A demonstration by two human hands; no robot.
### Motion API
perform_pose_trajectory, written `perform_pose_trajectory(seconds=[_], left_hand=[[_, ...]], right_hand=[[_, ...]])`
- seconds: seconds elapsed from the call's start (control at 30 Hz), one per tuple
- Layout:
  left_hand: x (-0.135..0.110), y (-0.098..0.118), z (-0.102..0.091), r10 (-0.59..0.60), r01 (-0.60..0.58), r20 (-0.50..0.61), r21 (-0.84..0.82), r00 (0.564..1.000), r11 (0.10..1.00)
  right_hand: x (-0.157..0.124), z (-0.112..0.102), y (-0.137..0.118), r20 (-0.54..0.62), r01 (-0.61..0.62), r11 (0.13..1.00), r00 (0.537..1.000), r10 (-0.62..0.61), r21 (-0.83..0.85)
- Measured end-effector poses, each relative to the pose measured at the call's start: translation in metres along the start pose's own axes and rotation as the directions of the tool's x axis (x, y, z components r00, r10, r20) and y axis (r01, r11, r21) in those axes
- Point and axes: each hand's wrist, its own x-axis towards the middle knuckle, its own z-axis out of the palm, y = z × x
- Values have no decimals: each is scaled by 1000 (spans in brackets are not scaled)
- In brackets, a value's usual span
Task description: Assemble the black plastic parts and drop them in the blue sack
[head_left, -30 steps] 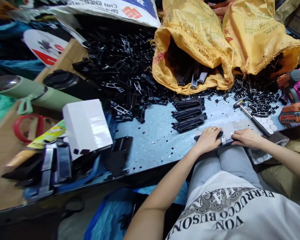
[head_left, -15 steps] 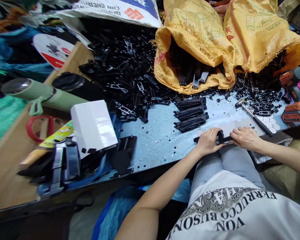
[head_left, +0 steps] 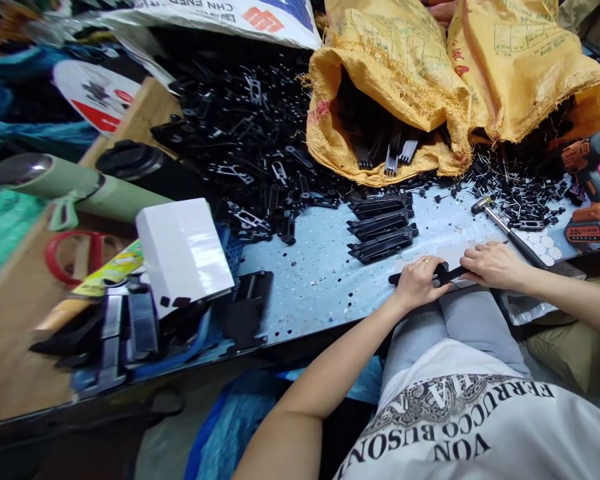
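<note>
At the front edge of the blue work table, my left hand (head_left: 418, 283) is closed round a long black plastic part (head_left: 395, 279), whose end sticks out past the fingers. My right hand (head_left: 491, 264) pinches the other end of a black piece (head_left: 453, 273) that meets the first between the hands. Whether it is one part or two, I cannot tell. Beyond my left hand lies a row of similar black assembled parts (head_left: 383, 244). Right of my right hand rests a hammer (head_left: 511, 235) with a black handle, beside several white round discs (head_left: 540, 248).
Two yellow woven sacks (head_left: 390, 60) lie open at the back, one with black parts inside. Loose screws and fittings (head_left: 517, 190) spread before them. A cordless drill (head_left: 593, 190) stands far right. A heap of black parts (head_left: 260, 147), a white box (head_left: 185, 250) and red-handled scissors (head_left: 55, 259) lie left.
My right hand has lifted and shifted slightly, its fingers still on the black piece. My left hand stays nearly in place. The view has moved a little.
</note>
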Motion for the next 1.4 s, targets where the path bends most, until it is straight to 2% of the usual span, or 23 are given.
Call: perform_pose_trajectory(seconds=[0.1,0.27,0.4,0.5,0.57,0.6,0.63,0.7,0.77,0.87,0.97,1.03,1.1,1.17,1.27,1.33,1.4], left_hand=[[3,1,-1,-19,19,17,-2,1000,1000],[7,2,2,-49,48,21,33,999,998],[5,6,6,-36,31,113,48,993,998],[17,5,4,-22,12,219,47,975,999],[42,-2,-1,3,-13,222,44,975,999],[59,-8,-4,-7,-4,189,59,982,998],[79,-14,-7,-44,32,144,84,989,996],[121,-29,-11,-196,184,60,162,979,970],[157,-41,-11,-326,303,78,220,942,927],[182,-46,-6,-374,338,109,255,921,906],[167,-41,-6,-346,308,103,271,933,912],[138,-38,-13,-319,295,55,253,946,921],[98,-40,-26,-299,302,-46,185,953,935],[53,-43,-38,-305,319,-148,85,941,944],[-3,-46,-48,-315,316,-167,-23,934,949],[-24,-43,-48,-304,304,-155,-21,940,952],[-29,-37,-46,-285,295,-156,45,946,955]], right_hand=[[2,2,5,-1,29,1000,1000,-29,12],[0,12,9,-55,-13,1000,998,13,-1],[-3,35,18,-107,91,994,991,-84,63],[-7,58,28,-178,90,978,982,-57,186],[-10,69,35,-205,52,968,979,0,245],[-10,72,39,-212,30,965,977,26,260],[-9,73,43,-219,10,964,974,51,267],[1,68,55,-250,-41,960,961,114,278],[22,59,69,-301,-146,947,925,233,286],[73,43,88,-331,-335,901,847,416,277],[124,35,99,-236,-473,846,817,526,245],[143,35,100,-166,-527,815,805,569,239],[145,37,96,-146,-543,798,795,589,261],[131,41,88,-195,-500,804,796,573,322],[93,40,73,-286,-299,830,838,464,470],[67,36,61,-279,-168,809,883,378,564],[46,29,49,-225,-122,765,916,332,632]])
